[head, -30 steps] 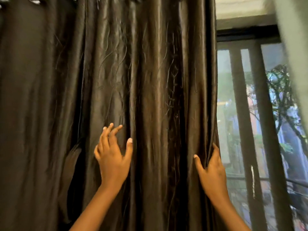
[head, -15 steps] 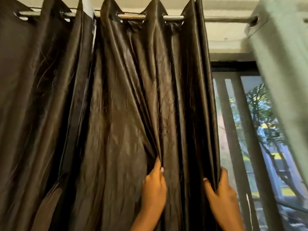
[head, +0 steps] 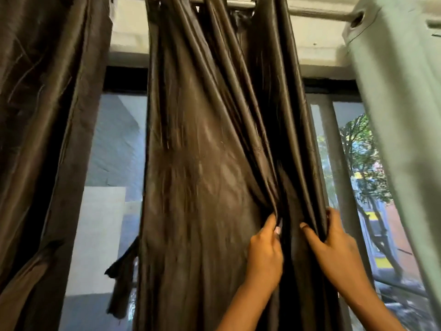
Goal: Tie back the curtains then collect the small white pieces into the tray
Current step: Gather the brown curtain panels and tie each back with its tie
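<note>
A dark brown satin curtain panel [head: 202, 187] hangs from a metal rod [head: 310, 13] in front of a window. My left hand [head: 265, 254] grips a bunch of its folds near the middle. My right hand [head: 334, 249] grips the panel's right edge, thumb in front and fingers wrapped behind. The folds are gathered between my two hands. A second brown curtain panel [head: 47, 139] hangs at the left, apart from the first. A loose strip of the same fabric [head: 121, 266] dangles at the first panel's left edge. No tray or white pieces are in view.
A pale green curtain [head: 401, 115] hangs at the right, close to my right arm. Window glass [head: 114, 163] shows between the brown panels. Vertical window bars [head: 338, 163] and a tree outside show at the right. A white lintel runs under the rod.
The brown panel has slid right along the rod, opening a gap of window between the two brown panels. My left hand has pulled its folds closer to my right hand.
</note>
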